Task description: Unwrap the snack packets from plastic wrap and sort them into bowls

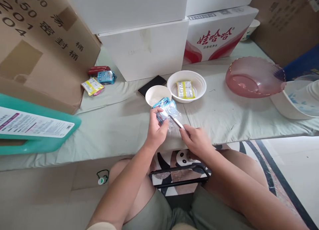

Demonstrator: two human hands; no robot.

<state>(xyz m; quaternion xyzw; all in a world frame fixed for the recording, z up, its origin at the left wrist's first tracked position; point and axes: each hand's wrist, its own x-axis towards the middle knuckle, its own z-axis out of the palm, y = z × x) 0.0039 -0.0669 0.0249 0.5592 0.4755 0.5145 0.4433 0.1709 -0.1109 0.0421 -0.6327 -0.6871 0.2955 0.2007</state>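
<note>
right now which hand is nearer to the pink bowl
Right. The right hand is in front and to the left of the pink bowl; the left hand is farther left.

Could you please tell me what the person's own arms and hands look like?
The left hand and right hand are bare, with no gloves, and no watch or bracelet shows on either wrist. Both forearms are uncovered. A pale cream edge, perhaps a sleeve, shows by the left elbow.
</note>
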